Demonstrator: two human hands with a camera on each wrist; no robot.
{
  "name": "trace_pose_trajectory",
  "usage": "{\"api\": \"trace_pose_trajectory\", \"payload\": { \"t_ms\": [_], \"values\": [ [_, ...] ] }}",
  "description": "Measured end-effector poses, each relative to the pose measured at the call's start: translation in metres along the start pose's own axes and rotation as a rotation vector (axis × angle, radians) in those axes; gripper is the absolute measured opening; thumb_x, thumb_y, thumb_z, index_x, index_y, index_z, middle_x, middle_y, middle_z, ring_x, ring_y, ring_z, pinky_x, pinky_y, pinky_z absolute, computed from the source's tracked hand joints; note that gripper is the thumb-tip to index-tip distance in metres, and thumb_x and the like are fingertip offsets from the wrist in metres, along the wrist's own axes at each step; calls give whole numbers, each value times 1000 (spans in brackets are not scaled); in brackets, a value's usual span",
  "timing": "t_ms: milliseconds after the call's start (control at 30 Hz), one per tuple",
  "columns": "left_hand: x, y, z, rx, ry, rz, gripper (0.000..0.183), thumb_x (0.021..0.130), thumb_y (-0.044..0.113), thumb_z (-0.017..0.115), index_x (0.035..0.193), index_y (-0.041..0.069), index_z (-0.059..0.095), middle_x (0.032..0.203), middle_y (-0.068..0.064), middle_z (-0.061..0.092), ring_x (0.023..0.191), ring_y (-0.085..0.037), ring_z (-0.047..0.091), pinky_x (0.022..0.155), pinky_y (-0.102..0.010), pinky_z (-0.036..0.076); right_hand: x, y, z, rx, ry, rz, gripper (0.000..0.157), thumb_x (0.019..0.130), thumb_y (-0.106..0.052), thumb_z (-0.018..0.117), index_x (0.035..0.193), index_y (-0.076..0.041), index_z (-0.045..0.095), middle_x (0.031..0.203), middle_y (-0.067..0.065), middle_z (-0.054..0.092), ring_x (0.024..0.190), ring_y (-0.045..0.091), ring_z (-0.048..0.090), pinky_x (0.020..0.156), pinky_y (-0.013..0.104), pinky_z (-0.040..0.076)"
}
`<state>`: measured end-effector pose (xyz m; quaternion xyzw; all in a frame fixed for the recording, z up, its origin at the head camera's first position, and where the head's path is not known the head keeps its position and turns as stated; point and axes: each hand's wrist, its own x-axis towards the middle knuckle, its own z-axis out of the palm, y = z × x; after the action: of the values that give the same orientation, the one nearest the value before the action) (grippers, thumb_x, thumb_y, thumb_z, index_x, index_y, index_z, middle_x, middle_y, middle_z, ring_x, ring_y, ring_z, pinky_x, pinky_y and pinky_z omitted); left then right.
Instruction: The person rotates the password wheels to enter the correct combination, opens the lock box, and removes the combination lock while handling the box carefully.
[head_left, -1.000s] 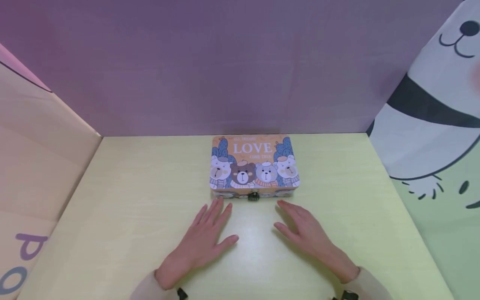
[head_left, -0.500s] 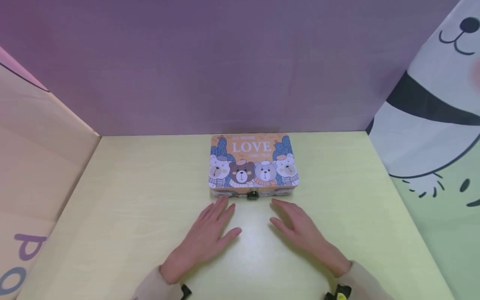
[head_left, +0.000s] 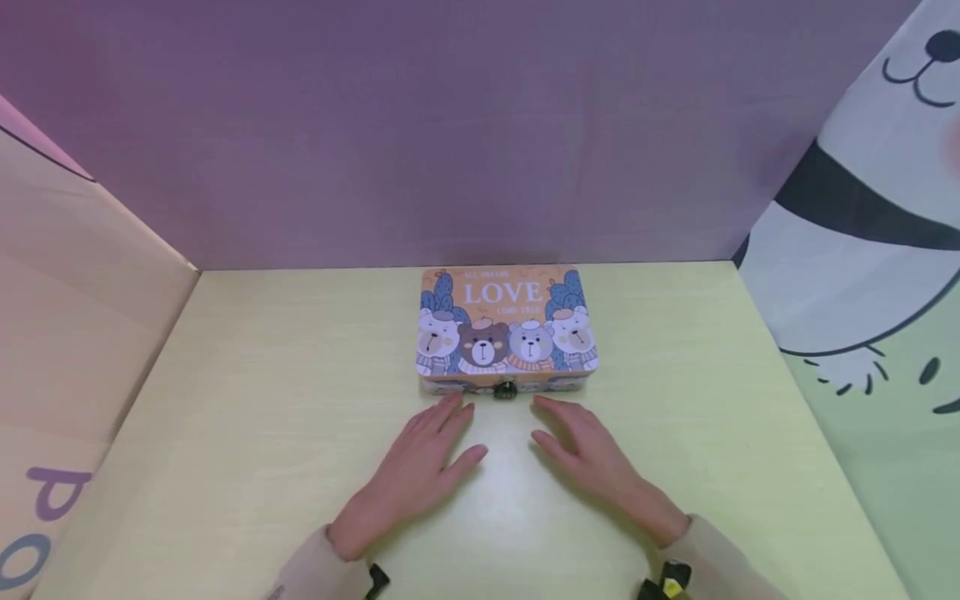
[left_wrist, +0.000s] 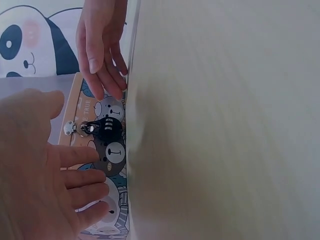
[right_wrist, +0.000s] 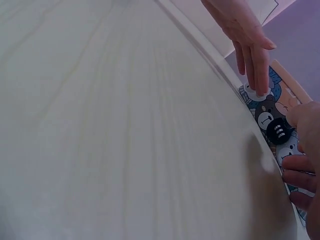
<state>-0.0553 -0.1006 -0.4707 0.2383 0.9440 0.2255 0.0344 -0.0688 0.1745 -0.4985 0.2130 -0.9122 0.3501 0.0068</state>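
A rectangular box [head_left: 506, 321] with cartoon bears and the word LOVE on its closed lid lies at the back middle of the table. On its front hangs a small black combination padlock [left_wrist: 109, 129], looped through a metal hasp [left_wrist: 70, 128]. My left hand [head_left: 416, 467] is just in front of the box's left half, fingers extended and thumb spread. On the other side of the padlock, my right hand [head_left: 592, 458] has its fingers gently bent, with nothing in them. Whether any fingertip touches the box I cannot tell.
The pale wooden table [head_left: 262, 400] meets a purple backdrop [head_left: 480, 133] right behind the box. A cream panel [head_left: 82, 292] borders the left side and a panda-printed panel [head_left: 870, 275] the right. Dark wrist straps [head_left: 667, 579] show at the cuffs.
Both hands have shifted inward and slightly forward, closing some of the gap between them in front of the padlock. The box has stayed in place.
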Motion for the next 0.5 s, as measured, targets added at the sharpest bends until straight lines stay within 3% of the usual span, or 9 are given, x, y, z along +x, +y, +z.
{"api": "trace_pose_trajectory", "payload": {
  "t_ms": [300,500],
  "values": [
    [7,3,0,-73,51,3,63,102,53,39,144,5,46,150,-14,44,137,-31,42,114,-48,33,6,0,5,41,21,-24,49,97,-35,61,140,-13,51,140,2,55,129,23,50,111,47,39],
    [12,6,3,-155,71,-23,64,102,52,41,145,4,44,148,-14,46,136,-31,43,115,-46,33,10,-2,9,79,28,-26,49,98,-34,60,140,-11,51,140,2,55,129,24,50,110,48,39]
  ]
}}
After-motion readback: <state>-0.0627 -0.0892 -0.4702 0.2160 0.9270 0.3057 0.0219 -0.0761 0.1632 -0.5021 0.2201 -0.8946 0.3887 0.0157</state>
